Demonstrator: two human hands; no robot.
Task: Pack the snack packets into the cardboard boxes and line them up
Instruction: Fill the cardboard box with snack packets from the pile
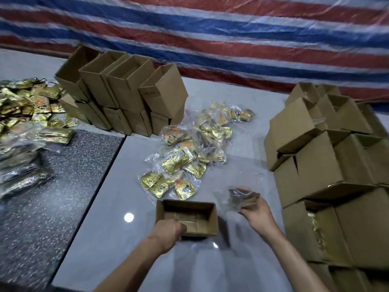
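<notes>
**Open box steadied, bag held beside it**

The left hand is closed in a curl on the near left wall of an open cardboard box, with the knuckles turned up and the fingertips hidden over the rim. The right hand is clamped around a clear plastic bag. The bag is held just to the right of the box and above the floor. Its contents look dark, but they are too blurred by motion to be made out.

The open cardboard box is set on the pale glossy tiles directly in front of the person, its flaps folded down inside and no packets seen in it. Just beyond it, a loose heap of snack packets is spread toward the back. They are gold pouches with orange patches, many wrapped in crumpled clear film.

A second, larger heap of gold packets is spread at the far left, partly over a dark speckled tile. Behind the middle heap, a stack of empty boxes is piled two rows high with the openings turned up and away. The right side is walled by a bigger pile of boxes, stacked several high. In one lower box there, gold packets are visible through a gap. The space between the two stacks is occupied by the middle heap. A red, white and blue striped tarp is hung across the back.
</notes>
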